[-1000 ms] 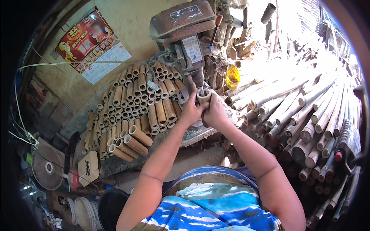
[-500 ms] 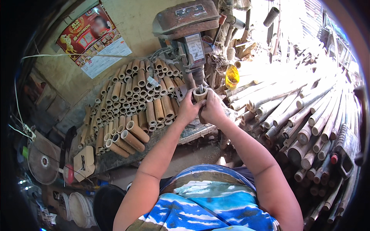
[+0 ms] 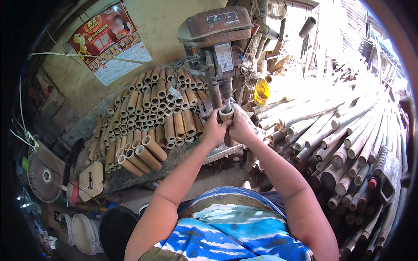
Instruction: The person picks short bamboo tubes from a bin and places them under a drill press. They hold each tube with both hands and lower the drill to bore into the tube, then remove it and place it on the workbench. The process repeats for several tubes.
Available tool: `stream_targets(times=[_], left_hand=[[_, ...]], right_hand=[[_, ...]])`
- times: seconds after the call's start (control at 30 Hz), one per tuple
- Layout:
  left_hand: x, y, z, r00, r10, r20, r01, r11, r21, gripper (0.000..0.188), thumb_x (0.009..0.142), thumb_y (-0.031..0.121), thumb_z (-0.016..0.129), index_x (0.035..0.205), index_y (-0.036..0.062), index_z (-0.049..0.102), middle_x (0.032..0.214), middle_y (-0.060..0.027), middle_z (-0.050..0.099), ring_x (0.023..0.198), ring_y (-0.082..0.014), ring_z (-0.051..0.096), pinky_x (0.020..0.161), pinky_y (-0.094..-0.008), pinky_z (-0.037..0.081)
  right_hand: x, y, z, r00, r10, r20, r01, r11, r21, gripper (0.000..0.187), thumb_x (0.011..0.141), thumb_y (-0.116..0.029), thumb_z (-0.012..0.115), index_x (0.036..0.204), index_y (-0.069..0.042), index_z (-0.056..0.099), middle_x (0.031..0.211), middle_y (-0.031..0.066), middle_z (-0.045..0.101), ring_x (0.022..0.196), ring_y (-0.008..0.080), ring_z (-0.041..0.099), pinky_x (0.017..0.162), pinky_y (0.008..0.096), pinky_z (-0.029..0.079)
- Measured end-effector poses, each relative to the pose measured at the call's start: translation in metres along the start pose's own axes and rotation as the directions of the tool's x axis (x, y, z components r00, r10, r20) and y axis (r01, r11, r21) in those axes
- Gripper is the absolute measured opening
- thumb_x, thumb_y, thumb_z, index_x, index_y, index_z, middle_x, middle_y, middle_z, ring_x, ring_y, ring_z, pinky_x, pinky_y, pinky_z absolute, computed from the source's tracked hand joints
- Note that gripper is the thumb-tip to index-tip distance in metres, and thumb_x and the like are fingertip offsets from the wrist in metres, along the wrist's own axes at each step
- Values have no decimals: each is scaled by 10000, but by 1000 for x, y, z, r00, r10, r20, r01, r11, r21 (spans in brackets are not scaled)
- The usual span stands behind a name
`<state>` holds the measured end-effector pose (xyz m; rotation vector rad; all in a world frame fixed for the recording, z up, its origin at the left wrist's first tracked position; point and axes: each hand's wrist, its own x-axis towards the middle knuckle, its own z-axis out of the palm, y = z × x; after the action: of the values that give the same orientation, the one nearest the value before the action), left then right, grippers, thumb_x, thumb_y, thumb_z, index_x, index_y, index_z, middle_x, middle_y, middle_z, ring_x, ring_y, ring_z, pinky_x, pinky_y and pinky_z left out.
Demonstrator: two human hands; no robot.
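Note:
Both my hands grip one upright bamboo tube (image 3: 227,115) under the drill press (image 3: 215,32). My left hand (image 3: 214,129) wraps its left side and my right hand (image 3: 242,126) its right side, fingers closed. The steel drill bit (image 3: 227,102) points down into the tube's open top; how deep its tip reaches I cannot see. Below my fingers the tube's lower part shows above the wooden bench (image 3: 217,153). Left of my hands, many cut bamboo tubes (image 3: 186,123) are stacked in rows, with several larger ones (image 3: 148,157) at the front.
Long bamboo poles (image 3: 348,143) lie piled to the right, with a chainsaw (image 3: 385,174) on them. A yellow container (image 3: 261,92) hangs behind my right hand. At left stand a fan (image 3: 45,177), a cardboard box (image 3: 91,180) and a black bucket (image 3: 117,232).
The view has shifted slightly. Both hands keep hold of the bamboo tube, which sits a little lower, and more of the drill bit shows above its rim.

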<state>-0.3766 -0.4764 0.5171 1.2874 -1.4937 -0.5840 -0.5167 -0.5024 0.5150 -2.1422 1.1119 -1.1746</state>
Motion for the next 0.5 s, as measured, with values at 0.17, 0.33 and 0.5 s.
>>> stream_targets(times=[0.17, 0.33, 0.5], left_hand=[[10, 2, -2, 999, 47, -22, -47, 999, -25, 518, 907, 90, 742, 1353, 0, 494, 1268, -145, 655, 1167, -215, 636, 998, -349, 493], [-2, 1, -2, 999, 31, -15, -30, 997, 69, 509, 918, 94, 729, 1365, 11, 502, 1272, -152, 657, 1169, -221, 640, 996, -348, 495], [6, 1, -3, 998, 11, -60, -10, 1000, 28, 512, 923, 77, 718, 1379, 10, 493, 1292, -163, 650, 1188, -224, 633, 1010, -351, 493]], right_hand=[[17, 2, -2, 996, -86, -21, 86, 996, -6, 332, 837, -42, 565, 1141, 33, 455, 1094, 319, 609, 1063, 502, 585, 893, 547, 477], [9, 4, -3, 991, -133, -19, 134, 990, 32, 370, 825, -31, 584, 1165, 31, 452, 1108, 312, 613, 1091, 503, 580, 913, 539, 476], [21, 0, -5, 997, -77, -3, 77, 995, 64, 370, 814, -17, 581, 1161, 38, 465, 1106, 325, 614, 1091, 506, 577, 919, 536, 475]])
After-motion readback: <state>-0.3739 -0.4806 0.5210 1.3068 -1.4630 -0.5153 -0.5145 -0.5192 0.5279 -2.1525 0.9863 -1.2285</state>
